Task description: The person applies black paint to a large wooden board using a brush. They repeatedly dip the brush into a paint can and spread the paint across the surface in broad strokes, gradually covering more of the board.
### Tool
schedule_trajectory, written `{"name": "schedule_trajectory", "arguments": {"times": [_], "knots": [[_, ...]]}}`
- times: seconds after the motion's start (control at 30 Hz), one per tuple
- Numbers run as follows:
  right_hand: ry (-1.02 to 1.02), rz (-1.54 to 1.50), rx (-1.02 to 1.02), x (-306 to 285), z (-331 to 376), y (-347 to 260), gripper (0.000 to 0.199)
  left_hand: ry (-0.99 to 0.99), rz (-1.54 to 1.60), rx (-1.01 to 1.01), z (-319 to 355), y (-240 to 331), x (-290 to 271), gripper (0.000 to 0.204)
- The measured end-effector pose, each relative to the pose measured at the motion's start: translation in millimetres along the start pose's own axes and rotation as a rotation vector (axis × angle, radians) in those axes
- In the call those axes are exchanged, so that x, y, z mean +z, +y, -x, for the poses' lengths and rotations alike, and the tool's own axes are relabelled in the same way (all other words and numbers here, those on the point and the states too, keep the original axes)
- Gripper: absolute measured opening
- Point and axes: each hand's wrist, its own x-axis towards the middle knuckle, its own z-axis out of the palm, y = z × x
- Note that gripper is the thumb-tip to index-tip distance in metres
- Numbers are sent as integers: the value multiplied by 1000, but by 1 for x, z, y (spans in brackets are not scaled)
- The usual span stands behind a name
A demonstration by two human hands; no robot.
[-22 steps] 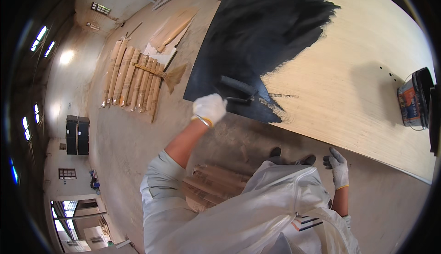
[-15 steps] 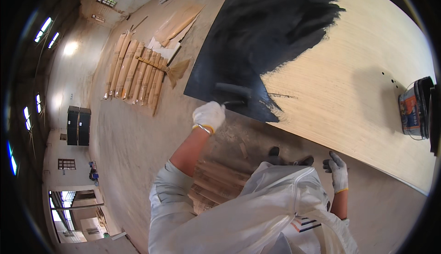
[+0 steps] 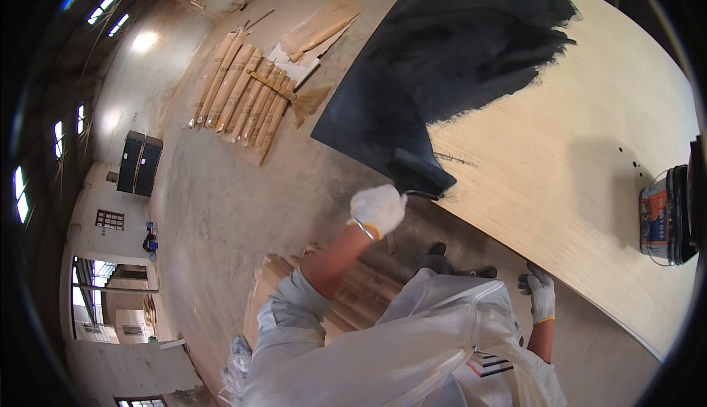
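Note:
My left hand (image 3: 378, 211), in a white glove, is closed round the handle of a paint roller (image 3: 417, 179). The roller presses on the near corner of a large pale wooden board (image 3: 523, 164), where black paint (image 3: 449, 54) covers the left part up to a ragged edge. My right hand (image 3: 541, 293), gloved in white with grey fingers, is at the board's near edge with its fingers apart, holding nothing; whether it touches the edge I cannot tell. A dark paint bucket (image 3: 658, 219) with a colourful label and wire handle stands on the board's right side.
Several long brown-wrapped packages (image 3: 239, 90) lie on the floor at the left, with a straw broom (image 3: 303, 104) across them. More brown packages (image 3: 361, 293) lie close by my left side. A dark cabinet (image 3: 138, 163) stands against the far left wall.
My left hand and the roller have moved right along the board's near edge to its painted corner. My view has shifted a little. The right hand stays close to the board's edge.

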Motion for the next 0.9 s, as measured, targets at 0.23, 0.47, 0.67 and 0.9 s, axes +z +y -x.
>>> {"name": "schedule_trajectory", "arguments": {"times": [0.23,0.47,0.67,0.9], "knots": [[-60,127,-25,-20,12,-6,55,17,-12,-334,-111,-115,-25,51],[37,84,-13,-44,26,-1,56,111,-125,-5,-151,-54,-42,46],[125,71,19,-25,41,-7,54,-3,-245,322,-69,22,-43,48],[180,25,81,-5,59,14,54,36,-326,338,-112,2,-55,44]]}}
